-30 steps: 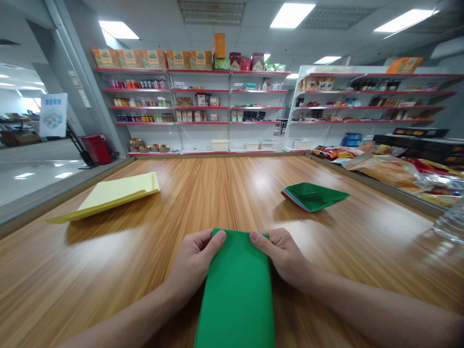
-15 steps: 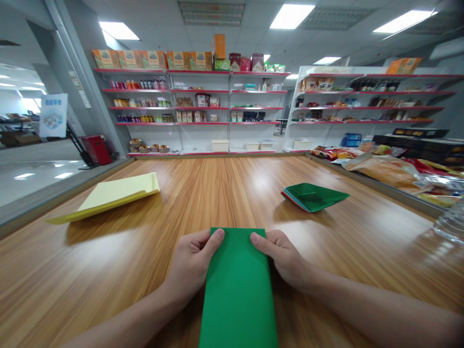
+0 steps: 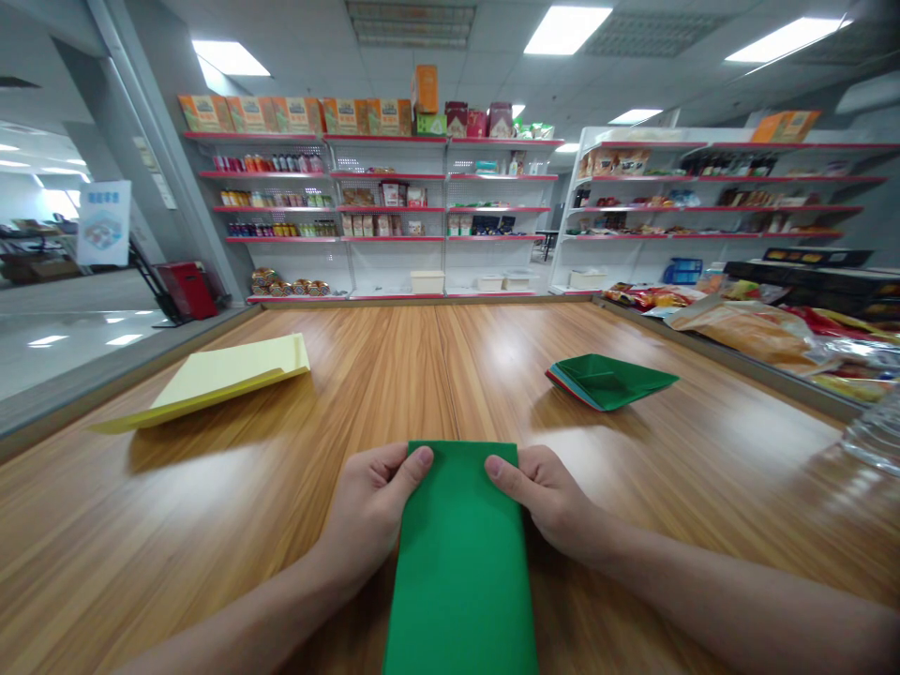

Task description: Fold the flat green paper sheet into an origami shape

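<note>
A long strip of folded green paper runs from the middle of the head view down past its bottom edge. My left hand pinches its far left corner, thumb on top and fingers curled underneath. At the far right corner my right hand grips it the same way. The fingers under the paper are partly hidden. Beyond my right hand lies a stack of folded paper, dark green on top with blue and red edges below. Pale yellow folded paper rests on the left, its near edge raised.
The wood-grain table has a raised rim along its edges. Snack packets and black boxes lie past its right rim. A clear plastic thing sits at the right edge. Stocked shelves stand behind.
Almost nothing differs. My hands keep the same hold on the green paper, whose far right corner shows slightly wider and farther right.
</note>
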Demonstrator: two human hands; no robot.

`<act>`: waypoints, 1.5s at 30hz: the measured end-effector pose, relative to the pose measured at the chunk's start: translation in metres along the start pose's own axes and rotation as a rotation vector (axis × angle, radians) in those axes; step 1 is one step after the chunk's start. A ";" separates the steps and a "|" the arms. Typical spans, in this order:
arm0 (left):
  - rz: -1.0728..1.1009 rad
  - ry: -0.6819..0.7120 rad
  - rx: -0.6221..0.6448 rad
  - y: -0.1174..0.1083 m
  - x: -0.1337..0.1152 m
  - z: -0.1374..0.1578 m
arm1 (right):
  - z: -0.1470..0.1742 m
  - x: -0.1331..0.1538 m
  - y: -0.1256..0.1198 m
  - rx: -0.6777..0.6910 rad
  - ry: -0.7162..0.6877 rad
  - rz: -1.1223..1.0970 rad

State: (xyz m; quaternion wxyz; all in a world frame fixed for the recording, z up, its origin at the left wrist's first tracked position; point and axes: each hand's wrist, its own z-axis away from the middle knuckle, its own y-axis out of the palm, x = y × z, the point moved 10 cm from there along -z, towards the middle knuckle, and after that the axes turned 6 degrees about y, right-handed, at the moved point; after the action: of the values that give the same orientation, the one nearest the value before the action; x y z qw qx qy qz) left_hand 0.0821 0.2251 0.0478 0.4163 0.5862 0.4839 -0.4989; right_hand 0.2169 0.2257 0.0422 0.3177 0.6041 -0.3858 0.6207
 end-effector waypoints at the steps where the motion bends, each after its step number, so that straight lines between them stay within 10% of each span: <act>1: 0.020 -0.011 0.011 0.001 0.001 -0.001 | 0.000 -0.001 -0.001 -0.009 0.003 0.010; 29: 0.386 -0.153 0.263 0.029 0.023 -0.004 | -0.006 -0.017 -0.008 -0.009 0.085 -0.045; 45: 0.226 -0.072 0.086 0.013 0.018 -0.005 | -0.003 -0.016 -0.008 -0.022 0.061 -0.017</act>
State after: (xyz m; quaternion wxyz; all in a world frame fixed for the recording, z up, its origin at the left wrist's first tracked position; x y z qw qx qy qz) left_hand 0.0960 0.2304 0.0309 0.4613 0.6360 0.3777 -0.4900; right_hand 0.2230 0.2337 0.0268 0.3413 0.5846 -0.3773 0.6319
